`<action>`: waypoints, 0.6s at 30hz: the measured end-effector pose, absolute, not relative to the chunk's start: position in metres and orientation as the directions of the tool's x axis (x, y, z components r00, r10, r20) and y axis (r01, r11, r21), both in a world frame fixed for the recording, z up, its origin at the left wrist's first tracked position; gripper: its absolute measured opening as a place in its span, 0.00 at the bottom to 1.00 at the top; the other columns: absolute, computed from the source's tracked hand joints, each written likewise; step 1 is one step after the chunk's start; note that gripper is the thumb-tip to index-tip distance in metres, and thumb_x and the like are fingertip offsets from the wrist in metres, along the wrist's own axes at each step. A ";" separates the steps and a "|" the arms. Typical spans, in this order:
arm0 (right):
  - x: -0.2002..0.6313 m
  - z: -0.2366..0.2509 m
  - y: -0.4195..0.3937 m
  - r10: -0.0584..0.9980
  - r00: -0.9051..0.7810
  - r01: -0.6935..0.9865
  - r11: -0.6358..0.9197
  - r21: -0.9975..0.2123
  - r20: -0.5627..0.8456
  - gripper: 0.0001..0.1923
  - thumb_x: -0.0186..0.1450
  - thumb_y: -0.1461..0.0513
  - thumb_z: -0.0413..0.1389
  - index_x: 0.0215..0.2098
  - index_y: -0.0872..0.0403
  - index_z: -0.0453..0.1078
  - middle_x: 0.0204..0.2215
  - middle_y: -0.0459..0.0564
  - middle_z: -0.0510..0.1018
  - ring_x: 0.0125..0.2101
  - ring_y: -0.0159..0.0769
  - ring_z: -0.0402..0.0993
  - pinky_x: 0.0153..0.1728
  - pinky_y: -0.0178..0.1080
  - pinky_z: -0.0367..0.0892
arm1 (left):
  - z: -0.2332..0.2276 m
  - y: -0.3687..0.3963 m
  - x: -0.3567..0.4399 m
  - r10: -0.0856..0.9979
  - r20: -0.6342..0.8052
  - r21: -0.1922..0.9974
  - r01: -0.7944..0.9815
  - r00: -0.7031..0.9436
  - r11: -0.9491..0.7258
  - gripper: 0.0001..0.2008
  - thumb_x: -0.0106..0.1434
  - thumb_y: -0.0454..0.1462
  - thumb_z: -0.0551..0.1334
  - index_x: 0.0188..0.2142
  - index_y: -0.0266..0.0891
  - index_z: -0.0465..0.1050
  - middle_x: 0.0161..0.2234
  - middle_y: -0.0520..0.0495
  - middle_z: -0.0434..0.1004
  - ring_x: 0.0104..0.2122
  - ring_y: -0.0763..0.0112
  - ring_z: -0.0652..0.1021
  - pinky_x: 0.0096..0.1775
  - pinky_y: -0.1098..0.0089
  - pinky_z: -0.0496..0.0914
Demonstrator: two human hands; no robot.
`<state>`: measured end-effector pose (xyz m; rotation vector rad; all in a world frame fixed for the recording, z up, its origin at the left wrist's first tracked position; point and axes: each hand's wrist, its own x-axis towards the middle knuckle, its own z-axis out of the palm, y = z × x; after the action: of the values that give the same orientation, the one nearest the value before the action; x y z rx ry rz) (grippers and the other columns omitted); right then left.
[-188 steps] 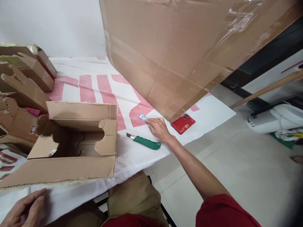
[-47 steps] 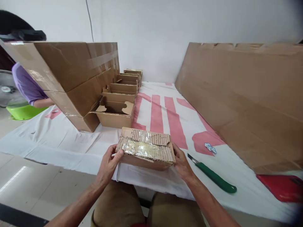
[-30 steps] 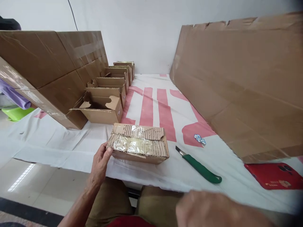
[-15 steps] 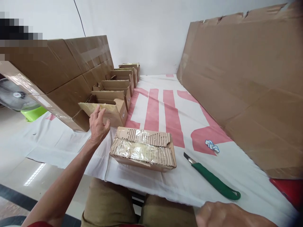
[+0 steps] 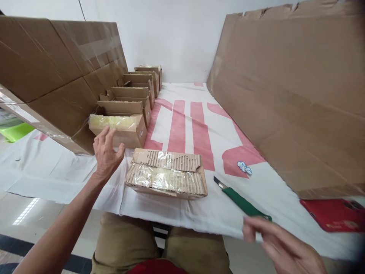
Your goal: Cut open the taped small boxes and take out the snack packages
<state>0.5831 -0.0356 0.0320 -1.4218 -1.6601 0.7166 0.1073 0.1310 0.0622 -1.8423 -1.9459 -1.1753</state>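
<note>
Room: white wall across the top of the frame; pale tiled floor at lower left.
Cardboard sheet (image 5: 291, 99): fills the right side, leaning.
Big carton (image 5: 54, 72): upper left, taped.
Table cloth (image 5: 182, 125): white with red bars, centre.
Open box (image 5: 119, 129): left of centre, first of a row running toward the wall.
Taped box (image 5: 167, 173): centre, long axis left-right.
Left hand (image 5: 107, 154): fingers spread, empty, just in front of the open box.
Right hand (image 5: 281, 247): lower right, blurred, loosely spread, empty, fingertips near the knife's handle end.
Knife (image 5: 242, 201): green, its long axis slanting from right of the taped box toward lower right.

Single head view, looking forward and down along the table (image 5: 68, 179) from its near edge, close to the hands, facing the far wall (image 5: 176, 34).
</note>
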 end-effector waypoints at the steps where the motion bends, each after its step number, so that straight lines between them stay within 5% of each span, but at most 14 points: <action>1: 0.583 0.031 -0.035 0.972 0.056 0.611 0.146 -0.778 0.226 0.15 0.71 0.48 0.56 0.46 0.44 0.81 0.36 0.52 0.85 0.34 0.46 0.81 0.33 0.43 0.76 | 0.064 0.120 0.107 0.753 0.628 0.447 0.883 -0.196 -0.143 0.26 0.63 0.43 0.63 0.60 0.41 0.73 0.66 0.34 0.70 0.66 0.45 0.69 0.64 0.46 0.64; 5: 0.592 0.010 -0.012 0.927 0.107 0.898 0.066 -0.435 0.361 0.18 0.72 0.52 0.53 0.51 0.51 0.79 0.51 0.59 0.83 0.51 0.54 0.79 0.43 0.49 0.76 | 0.066 0.082 0.114 0.885 0.427 0.734 0.643 -0.184 -0.220 0.21 0.66 0.49 0.64 0.55 0.45 0.77 0.63 0.40 0.74 0.62 0.50 0.74 0.58 0.54 0.71; 9: 0.602 -0.025 0.009 0.935 -0.013 0.975 0.091 -0.204 0.356 0.22 0.72 0.54 0.49 0.53 0.57 0.78 0.50 0.63 0.84 0.49 0.58 0.80 0.45 0.56 0.74 | 0.053 0.069 0.131 0.960 0.247 0.944 0.257 -0.135 -0.207 0.22 0.64 0.49 0.67 0.55 0.46 0.79 0.69 0.43 0.69 0.66 0.49 0.70 0.63 0.54 0.68; 14: 0.598 -0.042 0.013 0.943 -0.034 0.979 0.098 -0.178 0.330 0.22 0.72 0.55 0.49 0.54 0.57 0.77 0.50 0.62 0.84 0.47 0.56 0.80 0.45 0.54 0.73 | 0.040 0.067 0.158 0.982 0.095 0.990 -0.092 -0.165 -0.111 0.24 0.57 0.43 0.71 0.53 0.47 0.82 0.71 0.47 0.67 0.73 0.49 0.60 0.72 0.53 0.55; 18: 0.595 -0.034 0.010 0.940 0.022 0.936 0.101 -0.337 0.341 0.23 0.73 0.52 0.49 0.53 0.56 0.77 0.49 0.63 0.84 0.48 0.56 0.80 0.48 0.55 0.73 | 0.041 0.059 0.169 0.973 0.008 0.976 -0.208 -0.232 -0.058 0.25 0.54 0.40 0.70 0.52 0.49 0.82 0.70 0.51 0.68 0.72 0.48 0.63 0.72 0.52 0.53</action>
<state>0.5951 0.0098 -0.0337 -1.8282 -1.9067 0.0109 0.1686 0.0592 0.0413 -1.8466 -2.3150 -2.9005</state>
